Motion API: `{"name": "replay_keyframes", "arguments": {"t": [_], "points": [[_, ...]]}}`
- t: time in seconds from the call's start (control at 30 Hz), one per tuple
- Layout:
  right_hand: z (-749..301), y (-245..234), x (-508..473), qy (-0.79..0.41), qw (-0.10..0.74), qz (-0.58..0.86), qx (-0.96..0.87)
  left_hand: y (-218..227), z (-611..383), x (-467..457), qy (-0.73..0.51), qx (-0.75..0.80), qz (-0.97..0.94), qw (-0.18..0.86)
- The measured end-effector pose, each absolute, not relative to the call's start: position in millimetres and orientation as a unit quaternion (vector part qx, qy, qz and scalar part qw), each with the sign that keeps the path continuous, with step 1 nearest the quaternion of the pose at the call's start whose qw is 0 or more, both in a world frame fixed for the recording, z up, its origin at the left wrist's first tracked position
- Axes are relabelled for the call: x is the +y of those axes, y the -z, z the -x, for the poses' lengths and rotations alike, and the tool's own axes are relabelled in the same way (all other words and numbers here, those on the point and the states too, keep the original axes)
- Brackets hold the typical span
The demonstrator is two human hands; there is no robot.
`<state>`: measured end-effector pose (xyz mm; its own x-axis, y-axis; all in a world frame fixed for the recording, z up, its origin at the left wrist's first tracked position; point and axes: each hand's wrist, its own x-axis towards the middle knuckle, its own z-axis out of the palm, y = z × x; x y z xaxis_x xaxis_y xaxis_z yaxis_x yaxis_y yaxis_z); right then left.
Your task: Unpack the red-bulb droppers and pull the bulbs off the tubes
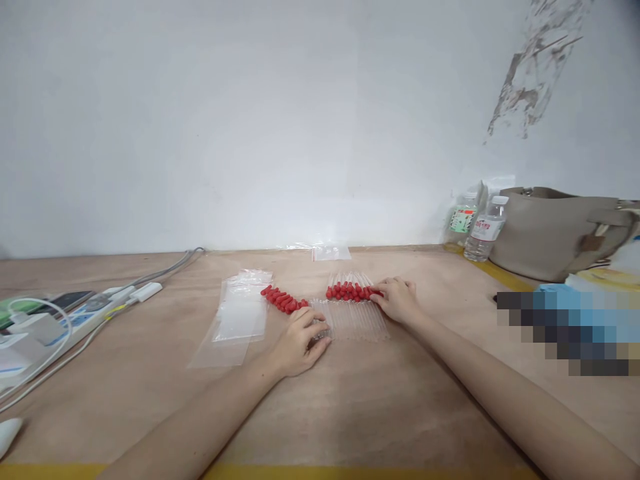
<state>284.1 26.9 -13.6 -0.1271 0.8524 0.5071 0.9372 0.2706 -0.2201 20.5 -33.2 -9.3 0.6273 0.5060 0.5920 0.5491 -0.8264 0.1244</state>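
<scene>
Thin clear droppers with red rubber bulbs lie in rows on the table. My left hand [303, 341] is curled around the clear tubes by the left row of red bulbs [283, 299], thumb stretched toward the right. My right hand [397, 299] has its thumb and fingertips closed at the right end of the other row of red bulbs [347, 291]. Clear tubes [355, 320] lie side by side between my hands, and more tubes stretch behind the bulbs. Part of the left group is hidden under my left hand.
Clear plastic bags [243, 310] lie left of the droppers, and a small bag [331, 253] lies by the wall. A power strip [75, 327] with chargers and cables is at left. Water bottles [486, 230] and a grey-beige bag [555, 233] stand at right.
</scene>
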Motion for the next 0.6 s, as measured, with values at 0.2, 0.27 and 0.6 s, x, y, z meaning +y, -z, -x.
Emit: {"name": "replay_keyframes", "arguments": {"t": [0.2,0.27,0.6], "points": [[-283.3,11.0,27.7,0.065,0.303,0.604,-0.734,8.5,-20.9,-33.7,0.319,-0.292,0.901,0.032],[-282.1,9.2,28.3,0.064,0.336,0.6,-0.724,7.9,-21.0,-34.4,0.326,-0.29,0.899,0.033],[-276.0,0.4,0.1,-0.13,0.523,0.501,-0.677,11.5,-20.0,-30.9,0.358,-0.304,0.877,0.097]]}}
